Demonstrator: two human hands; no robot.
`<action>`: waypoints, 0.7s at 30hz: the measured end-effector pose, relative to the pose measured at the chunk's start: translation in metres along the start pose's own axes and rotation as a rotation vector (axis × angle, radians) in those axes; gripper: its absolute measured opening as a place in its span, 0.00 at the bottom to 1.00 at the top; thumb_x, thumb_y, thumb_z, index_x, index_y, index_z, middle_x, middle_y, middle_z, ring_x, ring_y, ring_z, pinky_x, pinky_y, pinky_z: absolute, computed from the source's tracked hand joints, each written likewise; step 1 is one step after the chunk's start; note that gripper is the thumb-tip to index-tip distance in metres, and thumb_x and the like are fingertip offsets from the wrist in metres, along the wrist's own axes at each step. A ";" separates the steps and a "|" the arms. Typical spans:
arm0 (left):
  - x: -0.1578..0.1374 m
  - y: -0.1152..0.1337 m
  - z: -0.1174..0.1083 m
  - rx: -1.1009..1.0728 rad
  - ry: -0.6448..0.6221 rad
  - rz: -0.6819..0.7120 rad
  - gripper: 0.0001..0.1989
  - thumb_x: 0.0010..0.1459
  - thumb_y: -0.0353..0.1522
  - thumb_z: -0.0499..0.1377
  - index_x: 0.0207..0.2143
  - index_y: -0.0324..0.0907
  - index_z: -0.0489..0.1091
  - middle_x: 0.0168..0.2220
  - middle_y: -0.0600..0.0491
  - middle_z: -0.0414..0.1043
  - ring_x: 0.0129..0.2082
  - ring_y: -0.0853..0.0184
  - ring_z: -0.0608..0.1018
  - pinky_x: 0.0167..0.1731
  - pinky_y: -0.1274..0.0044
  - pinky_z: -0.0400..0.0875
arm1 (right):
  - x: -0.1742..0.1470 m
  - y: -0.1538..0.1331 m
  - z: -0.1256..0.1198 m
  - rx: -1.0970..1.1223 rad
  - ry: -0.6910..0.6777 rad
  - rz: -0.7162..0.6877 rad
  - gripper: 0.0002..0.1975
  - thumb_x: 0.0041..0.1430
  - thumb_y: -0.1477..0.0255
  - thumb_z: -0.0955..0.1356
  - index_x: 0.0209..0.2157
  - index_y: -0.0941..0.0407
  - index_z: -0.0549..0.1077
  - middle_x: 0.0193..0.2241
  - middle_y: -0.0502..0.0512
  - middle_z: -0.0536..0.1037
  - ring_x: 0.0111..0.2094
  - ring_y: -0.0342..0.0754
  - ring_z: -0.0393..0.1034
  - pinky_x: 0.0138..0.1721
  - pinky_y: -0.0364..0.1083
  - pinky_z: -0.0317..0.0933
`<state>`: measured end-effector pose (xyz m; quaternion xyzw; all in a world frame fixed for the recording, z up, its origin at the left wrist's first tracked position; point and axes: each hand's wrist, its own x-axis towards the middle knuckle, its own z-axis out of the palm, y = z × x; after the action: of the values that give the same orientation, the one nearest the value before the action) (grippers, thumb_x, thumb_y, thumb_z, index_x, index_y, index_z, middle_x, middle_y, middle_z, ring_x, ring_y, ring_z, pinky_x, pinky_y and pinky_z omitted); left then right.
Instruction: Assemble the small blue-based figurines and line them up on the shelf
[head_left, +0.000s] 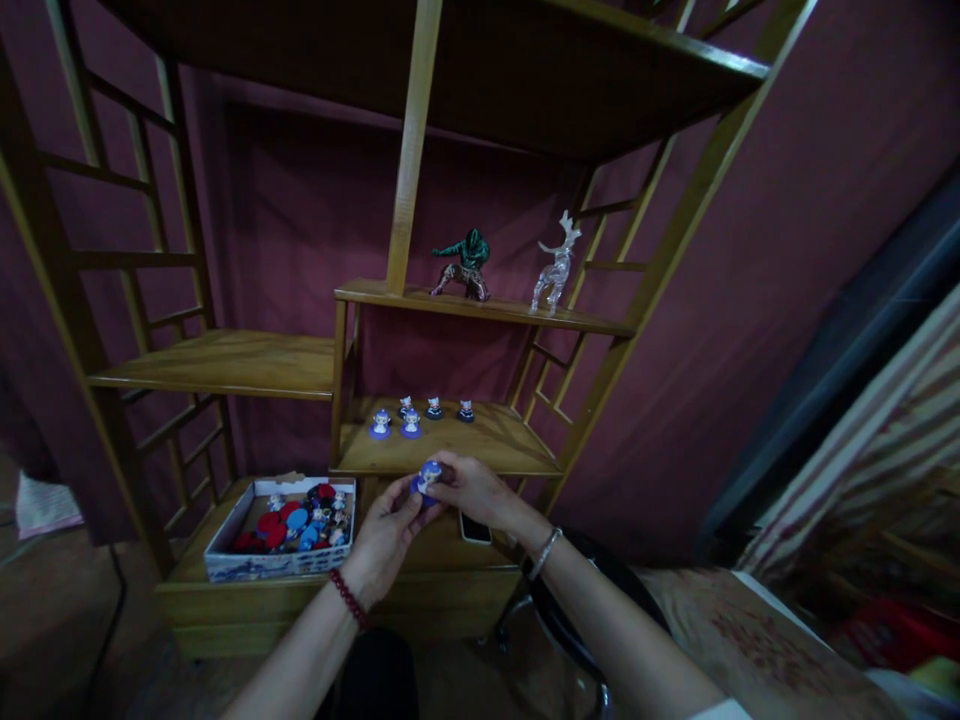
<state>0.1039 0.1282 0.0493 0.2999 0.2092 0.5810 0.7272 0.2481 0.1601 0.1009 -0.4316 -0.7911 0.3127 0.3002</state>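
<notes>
A small purple and white figurine point(428, 478) is held between both hands in front of the wooden shelf. My left hand point(386, 530) pinches its base from the left. On the right, my right hand point(469, 488) grips its upper side with closed fingers. Behind the hands, two similar purple figurines, a left one point(380, 424) and a right one point(411, 423), stand on the lower shelf point(480, 445). Three dark-based figurines, including one at the right point(466, 411), stand farther back on that board. An open cardboard box point(277, 572) to the left holds several red, blue and dark figurines.
A phone point(475, 529) lies below my right hand. On the middle shelf stand a green and brown crouching statuette point(466, 265) and a clear deer statuette point(555, 268). A wooden post point(414, 150) rises above that shelf. A black stool point(600, 590) is under my right arm.
</notes>
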 end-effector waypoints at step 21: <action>0.063 -0.013 0.009 0.800 0.061 0.142 0.09 0.48 0.23 0.54 0.35 0.38 0.66 0.27 0.54 0.71 0.27 0.71 0.73 0.30 0.79 0.67 | 0.019 0.044 -0.016 0.410 0.143 0.199 0.16 0.36 0.70 0.72 0.30 0.57 0.68 0.24 0.47 0.73 0.27 0.42 0.68 0.34 0.42 0.61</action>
<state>0.1342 0.1856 0.0501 0.5553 0.4192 0.5111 0.5047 0.2735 0.1993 0.0822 -0.4587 -0.6413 0.4635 0.4044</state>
